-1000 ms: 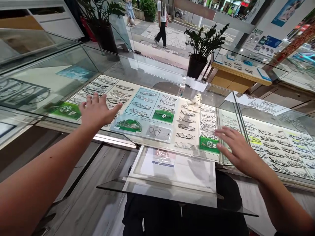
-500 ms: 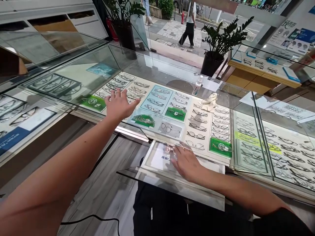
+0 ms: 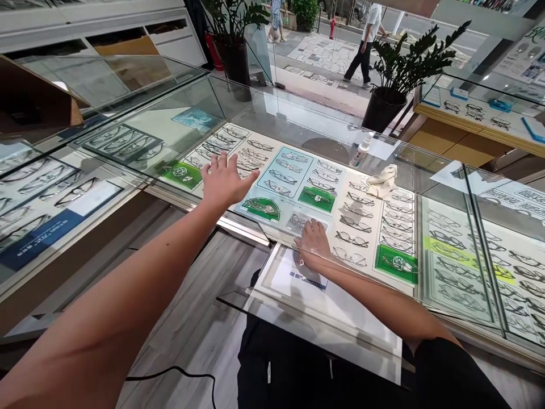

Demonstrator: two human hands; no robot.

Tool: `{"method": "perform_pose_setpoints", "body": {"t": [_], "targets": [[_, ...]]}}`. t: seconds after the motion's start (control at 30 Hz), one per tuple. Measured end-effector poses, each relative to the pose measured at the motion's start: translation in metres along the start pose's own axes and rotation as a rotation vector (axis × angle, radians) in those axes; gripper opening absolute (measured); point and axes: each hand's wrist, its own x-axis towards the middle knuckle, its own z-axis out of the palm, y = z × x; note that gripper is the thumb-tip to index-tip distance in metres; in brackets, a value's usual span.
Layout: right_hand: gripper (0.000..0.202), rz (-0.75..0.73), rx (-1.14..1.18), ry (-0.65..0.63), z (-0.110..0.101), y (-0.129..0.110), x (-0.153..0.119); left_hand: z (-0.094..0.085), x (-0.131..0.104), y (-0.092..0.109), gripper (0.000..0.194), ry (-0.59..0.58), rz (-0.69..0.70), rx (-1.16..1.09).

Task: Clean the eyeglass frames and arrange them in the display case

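My left hand lies flat, fingers spread, on the glass top of an eyewear display case. My right hand reaches in under the glass from the open near side. Its fingers rest on a pair of dark-framed glasses on a grey card in the front row. The fingers hide most of that pair, so a grip cannot be made out. A white pull-out shelf with a printed sheet sticks out below my right forearm.
Rows of glasses fill the case, with green signs among them. A spray bottle and a crumpled cloth sit on the glass top. Potted plants stand behind. More cases flank both sides. A cable lies on the floor. A person walks outside.
My right hand left the top of the glass at the right, dropped to the pull-out shelf, then reached into the case onto the grey card. My left hand stayed on the glass.
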Motion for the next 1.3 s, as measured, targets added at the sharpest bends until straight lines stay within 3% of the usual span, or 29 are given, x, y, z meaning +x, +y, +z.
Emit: {"method": "perform_pose_setpoints", "body": {"t": [0.3,0.47,0.6,0.67,0.73,0.83,0.97,1.07,1.13,1.23,1.3], "targets": [[0.061,0.015,-0.017,-0.035,-0.007,-0.002,-0.002,-0.003,-0.002,0.002,0.103,-0.019,-0.008,0.034],[0.063,-0.016,0.007,-0.063,-0.025,-0.008,-0.02,-0.002,-0.001,0.001,0.106,-0.015,-0.002,0.016],[0.06,-0.187,0.232,-0.228,-0.053,-0.007,-0.072,0.0,0.001,0.0,0.107,-0.005,0.001,0.001],[0.068,-0.348,0.369,-0.363,-0.068,0.0,-0.114,0.001,0.002,-0.001,0.108,-0.006,0.004,0.0],[0.078,-0.455,0.423,-0.388,-0.078,0.011,-0.161,0.003,0.003,-0.003,0.108,-0.003,0.009,-0.003],[0.1,-0.45,0.279,-0.269,-0.073,0.032,-0.223,0.006,0.006,-0.007,0.108,0.012,0.025,-0.013],[0.092,-0.316,-0.028,0.065,-0.047,0.059,-0.27,0.01,0.011,-0.01,0.109,0.023,0.028,-0.029],[0.09,-0.228,-0.125,0.301,-0.034,0.073,-0.278,0.004,0.008,-0.005,0.101,0.048,0.031,-0.099],[0.089,-0.196,-0.147,0.399,-0.033,0.08,-0.276,-0.007,-0.003,0.002,0.084,0.111,0.025,-0.235],[0.089,-0.15,-0.156,0.477,-0.034,0.09,-0.267,-0.022,-0.037,0.01,0.059,0.315,-0.063,-0.471],[0.092,-0.122,-0.149,0.519,-0.035,0.1,-0.258,-0.025,-0.075,0.009,0.056,0.429,-0.134,-0.499]]}}
